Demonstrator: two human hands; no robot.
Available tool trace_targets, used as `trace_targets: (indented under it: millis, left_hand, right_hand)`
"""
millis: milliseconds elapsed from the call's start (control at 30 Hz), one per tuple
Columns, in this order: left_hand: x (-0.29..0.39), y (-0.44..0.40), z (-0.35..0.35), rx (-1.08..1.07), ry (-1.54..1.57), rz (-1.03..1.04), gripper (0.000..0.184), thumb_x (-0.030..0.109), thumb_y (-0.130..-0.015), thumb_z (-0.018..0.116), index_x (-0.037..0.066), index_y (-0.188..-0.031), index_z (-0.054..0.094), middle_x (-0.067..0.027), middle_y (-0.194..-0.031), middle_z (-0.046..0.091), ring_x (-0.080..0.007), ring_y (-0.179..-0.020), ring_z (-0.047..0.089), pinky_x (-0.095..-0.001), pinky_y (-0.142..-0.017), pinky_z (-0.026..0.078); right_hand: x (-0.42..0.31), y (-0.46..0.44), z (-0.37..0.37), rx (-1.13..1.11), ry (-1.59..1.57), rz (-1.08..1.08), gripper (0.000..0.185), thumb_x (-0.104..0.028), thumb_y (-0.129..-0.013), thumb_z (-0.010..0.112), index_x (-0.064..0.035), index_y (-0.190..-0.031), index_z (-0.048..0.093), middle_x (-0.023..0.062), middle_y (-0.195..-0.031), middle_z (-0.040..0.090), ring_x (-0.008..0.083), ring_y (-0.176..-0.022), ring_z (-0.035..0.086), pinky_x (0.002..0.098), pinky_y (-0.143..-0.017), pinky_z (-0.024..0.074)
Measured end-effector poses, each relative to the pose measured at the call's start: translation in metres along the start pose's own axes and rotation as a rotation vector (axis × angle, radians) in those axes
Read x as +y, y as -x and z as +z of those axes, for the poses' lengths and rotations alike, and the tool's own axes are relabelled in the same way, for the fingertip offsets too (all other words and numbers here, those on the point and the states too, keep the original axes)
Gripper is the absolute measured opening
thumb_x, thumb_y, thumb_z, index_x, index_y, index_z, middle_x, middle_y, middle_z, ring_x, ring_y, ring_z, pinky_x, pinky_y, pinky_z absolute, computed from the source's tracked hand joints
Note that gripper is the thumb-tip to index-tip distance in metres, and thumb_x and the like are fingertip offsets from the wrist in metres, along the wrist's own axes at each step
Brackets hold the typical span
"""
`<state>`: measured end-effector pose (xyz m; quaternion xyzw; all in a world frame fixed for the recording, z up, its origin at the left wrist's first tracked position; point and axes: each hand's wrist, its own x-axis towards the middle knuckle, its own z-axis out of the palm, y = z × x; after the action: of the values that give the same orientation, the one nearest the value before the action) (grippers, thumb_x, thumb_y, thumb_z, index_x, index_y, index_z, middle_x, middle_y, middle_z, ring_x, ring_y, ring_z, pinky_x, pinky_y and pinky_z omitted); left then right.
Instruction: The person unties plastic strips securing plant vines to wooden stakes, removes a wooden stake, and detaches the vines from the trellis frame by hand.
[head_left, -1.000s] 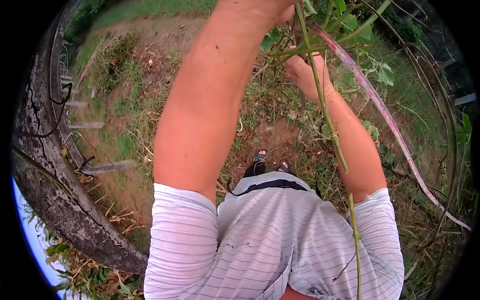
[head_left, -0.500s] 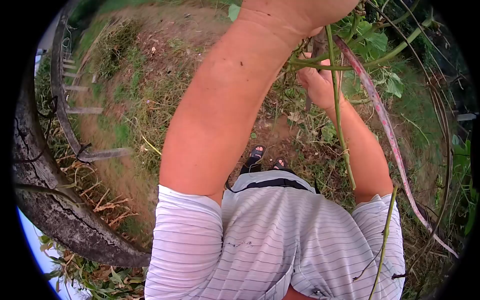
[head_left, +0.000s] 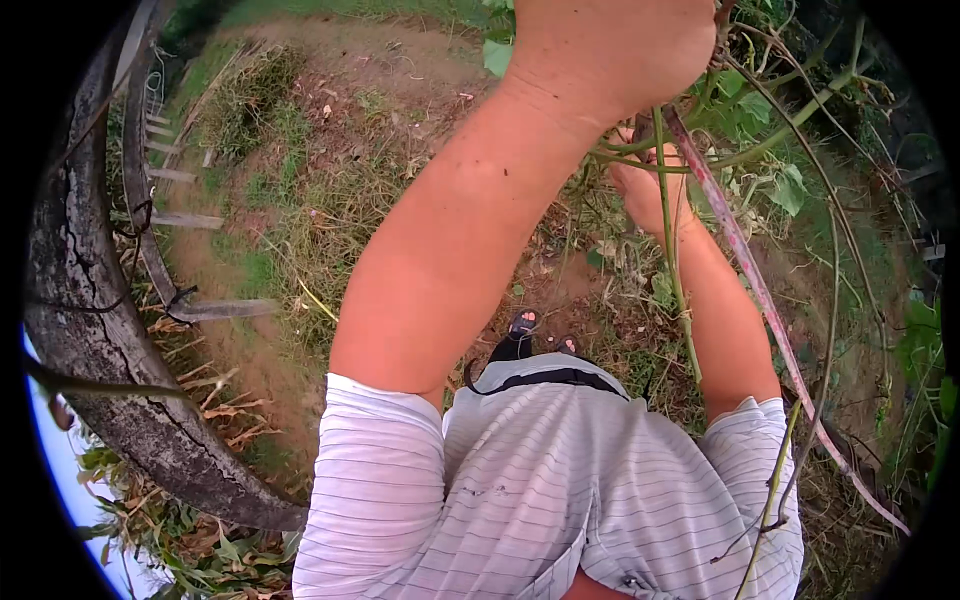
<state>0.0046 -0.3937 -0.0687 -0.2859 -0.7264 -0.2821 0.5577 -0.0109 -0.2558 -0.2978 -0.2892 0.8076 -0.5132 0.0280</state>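
Note:
My left hand is raised at the top of the view, wrist bent and back of the hand towards me. It looks closed, but its fingers and anything in them are hidden among stems. From just beneath it hangs a long, thin pod mottled pink and white, slanting down to the right. A slender green stem drops beside the pod. Lower and farther off, my right hand is partly covered by stems and my left hand. Its fingers are bent together among the vines; what they hold does not show.
Green vines and leaves tangle at upper right. A bare twig hangs near my right sleeve. Thick, cracked grey posts curve along the left. Below is soil with grass and dry plants; my sandalled feet stand there.
My left hand and the hanging pod sit lower in view, and the scene has shifted slightly. My right hand is a little lower and more covered by my left hand.

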Motion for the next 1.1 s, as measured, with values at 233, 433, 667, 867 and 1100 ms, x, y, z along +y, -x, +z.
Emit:
trace_targets:
  millis: [233, 433, 667, 867, 1100]
  left_hand:
    - [0.002, 0.011, -0.019, 0.039, 0.603, -0.875, 0.032, 0.033, -0.099, 0.062, 0.002, -0.095, 0.068, 0.0038, -0.056, 0.05, -0.0059, -0.049, 0.046, -0.0248, -0.045, 0.033]
    - [-0.005, 0.014, -0.026, -0.016, 0.533, -0.864, 0.033, 0.035, -0.099, 0.061, 0.003, -0.096, 0.068, 0.0039, -0.057, 0.049, -0.0059, -0.05, 0.045, -0.0249, -0.046, 0.033]
    - [-0.03, 0.021, -0.024, 0.055, 0.659, -0.933, 0.029, 0.031, -0.1, 0.061, 0.004, -0.099, 0.067, 0.0049, -0.057, 0.048, -0.0054, -0.049, 0.042, -0.0246, -0.046, 0.032]
    - [-0.025, 0.013, -0.018, 0.078, 0.757, -0.999, 0.03, 0.032, -0.1, 0.061, 0.003, -0.098, 0.067, 0.0047, -0.057, 0.048, -0.0051, -0.049, 0.043, -0.0244, -0.046, 0.033]
    - [-0.025, 0.021, -0.01, 0.083, 0.757, -1.027, 0.024, 0.027, -0.099, 0.063, 0.004, -0.098, 0.068, 0.0073, -0.062, 0.048, -0.0026, -0.055, 0.039, -0.0235, -0.05, 0.03]
  right_hand:
    - [-0.034, -0.007, 0.012, 0.051, -0.363, 0.091, 0.019, -0.018, -0.093, 0.064, 0.0001, -0.087, 0.064, 0.0009, -0.07, 0.058, 0.0087, -0.064, 0.048, 0.029, -0.056, 0.0399]
    - [-0.011, -0.024, 0.033, 0.075, -0.105, 0.012, 0.015, -0.016, -0.089, 0.063, -0.0018, -0.082, 0.063, 0.0047, -0.067, 0.058, 0.0147, -0.06, 0.052, 0.0322, -0.053, 0.0397]
    - [-0.017, -0.039, 0.036, 0.042, -0.148, 0.098, 0.01, -0.01, -0.085, 0.07, -0.0015, -0.09, 0.066, 0.0048, -0.074, 0.06, 0.0121, -0.062, 0.048, 0.0321, -0.052, 0.0393]
    - [-0.024, -0.037, 0.018, 0.152, -0.161, -0.013, 0.011, -0.01, -0.087, 0.07, -0.0014, -0.083, 0.064, 0.0038, -0.068, 0.058, 0.0134, -0.063, 0.052, 0.0309, -0.055, 0.0404]
    - [-0.003, -0.034, 0.004, 0.12, -0.123, -0.083, 0.006, -0.007, -0.082, 0.065, -0.0016, -0.08, 0.064, 0.0102, -0.064, 0.058, 0.0221, -0.056, 0.054, 0.0364, -0.054, 0.0423]
